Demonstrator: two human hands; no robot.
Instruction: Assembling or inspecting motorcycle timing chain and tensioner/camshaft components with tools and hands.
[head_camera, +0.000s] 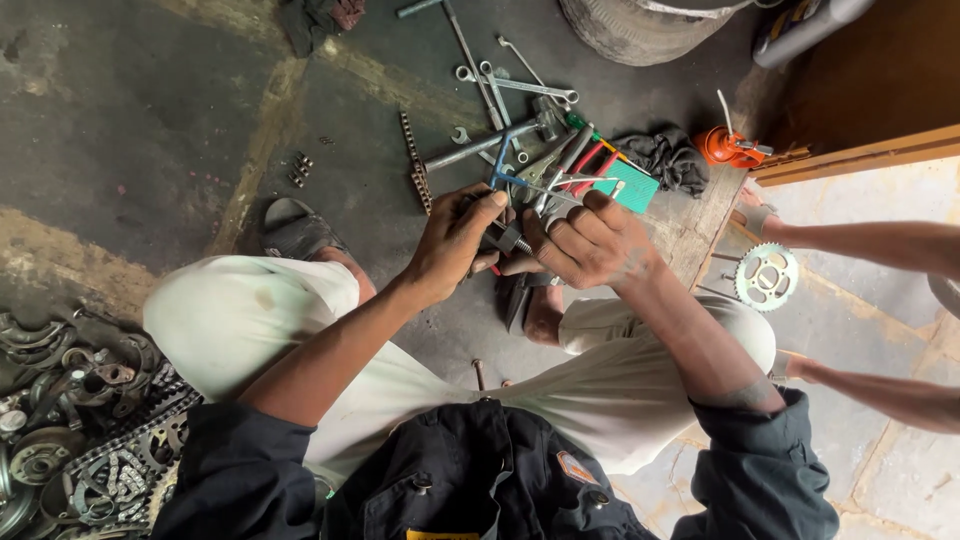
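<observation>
Head view: the left hand (455, 240) and right hand (590, 240) meet above the floor (150, 110), both closed around a small metal part (512, 240) pinched between their fingers. Just beyond the hands lie spanners (515, 85) and pliers (565, 165). A sprocket (767, 277) sits right of the right hand.

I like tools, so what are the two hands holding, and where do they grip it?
The left hand and right hand pinch a small threaded metal part between them, one at each end. What the part is cannot be told.
</observation>
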